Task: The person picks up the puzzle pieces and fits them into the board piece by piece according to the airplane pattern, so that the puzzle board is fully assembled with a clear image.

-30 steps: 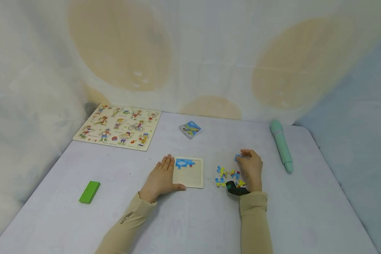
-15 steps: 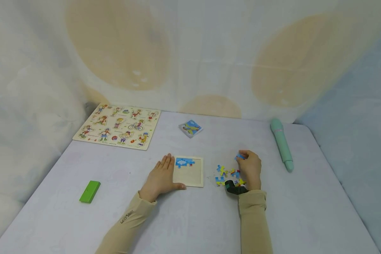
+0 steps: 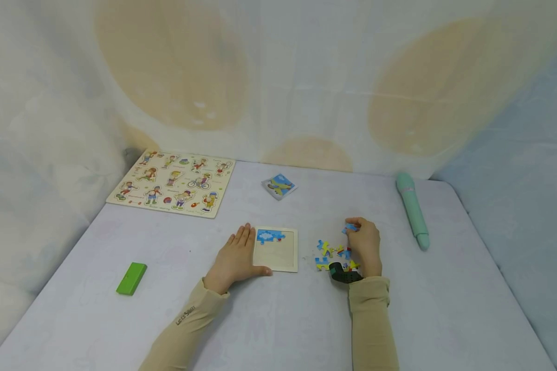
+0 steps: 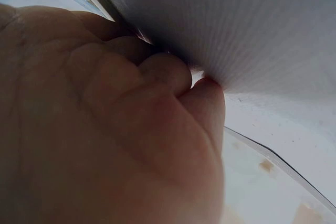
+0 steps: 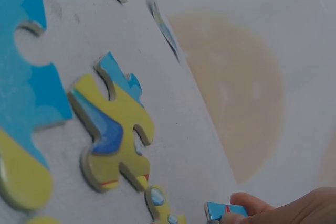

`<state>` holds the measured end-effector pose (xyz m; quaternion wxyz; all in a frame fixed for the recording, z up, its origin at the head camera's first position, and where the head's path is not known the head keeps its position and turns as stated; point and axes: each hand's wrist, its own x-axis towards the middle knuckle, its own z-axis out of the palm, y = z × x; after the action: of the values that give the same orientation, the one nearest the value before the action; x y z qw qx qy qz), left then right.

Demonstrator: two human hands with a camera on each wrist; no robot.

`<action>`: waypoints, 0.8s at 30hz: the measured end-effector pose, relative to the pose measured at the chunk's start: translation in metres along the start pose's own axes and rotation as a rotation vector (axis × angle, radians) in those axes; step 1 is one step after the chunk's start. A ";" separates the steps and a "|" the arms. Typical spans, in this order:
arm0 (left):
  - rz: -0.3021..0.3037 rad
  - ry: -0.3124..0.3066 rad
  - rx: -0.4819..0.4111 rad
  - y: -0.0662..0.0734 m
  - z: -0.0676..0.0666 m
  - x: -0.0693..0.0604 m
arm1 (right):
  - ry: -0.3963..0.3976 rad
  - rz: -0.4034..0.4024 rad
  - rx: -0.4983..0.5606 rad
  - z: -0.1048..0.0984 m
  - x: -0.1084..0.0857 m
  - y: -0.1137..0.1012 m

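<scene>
A square wooden puzzle frame [image 3: 275, 260] lies mid-table, with joined blue cloud pieces [image 3: 268, 236] in its top left. Flat beside its left edge rests my left hand [image 3: 234, 260], fingers straight and thumb along the near edge. My right hand [image 3: 365, 246] pinches a blue puzzle piece [image 3: 350, 228] between thumb and fingers; in the right wrist view this piece [image 5: 216, 211] shows a bit of red. Several loose blue and yellow pieces [image 3: 322, 263] lie left of that hand, partly covered by the wrist camera. The left wrist view shows mostly the palm [image 4: 105, 119].
At the back left lies a board with sports figures [image 3: 171, 184]. A small picture card [image 3: 279, 186] is behind the frame. A mint green microphone-shaped object [image 3: 413, 211] lies at the right, and a green block [image 3: 131, 279] at the left.
The blue piece has turned a little in my right hand's fingers, and that hand has shifted slightly left. My left hand has stayed beside the frame.
</scene>
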<state>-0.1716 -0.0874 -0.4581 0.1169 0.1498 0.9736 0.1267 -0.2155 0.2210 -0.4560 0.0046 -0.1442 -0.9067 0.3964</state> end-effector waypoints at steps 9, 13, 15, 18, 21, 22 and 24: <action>0.001 0.008 -0.009 0.001 -0.003 -0.001 | 0.076 0.011 -0.016 -0.003 -0.004 -0.007; -0.001 0.005 -0.001 0.001 -0.003 -0.001 | 0.096 0.040 0.035 -0.002 -0.004 -0.009; 0.002 0.008 -0.002 0.001 -0.003 -0.001 | 0.069 0.041 0.089 0.000 -0.004 -0.011; 0.003 0.008 -0.005 0.002 -0.004 -0.002 | -0.018 0.027 0.201 0.004 -0.004 -0.016; 0.004 0.010 -0.008 0.003 -0.005 -0.002 | -0.124 -0.004 0.294 0.011 -0.006 -0.021; 0.003 0.009 -0.006 0.003 -0.005 -0.002 | -0.161 -0.014 0.318 0.014 -0.006 -0.024; 0.003 0.010 -0.003 0.003 -0.005 -0.002 | -0.225 -0.039 0.332 0.021 -0.007 -0.028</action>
<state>-0.1702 -0.0865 -0.4524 0.1121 0.1506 0.9737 0.1291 -0.2188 0.1856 -0.4494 -0.0653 -0.0786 -0.8264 0.5537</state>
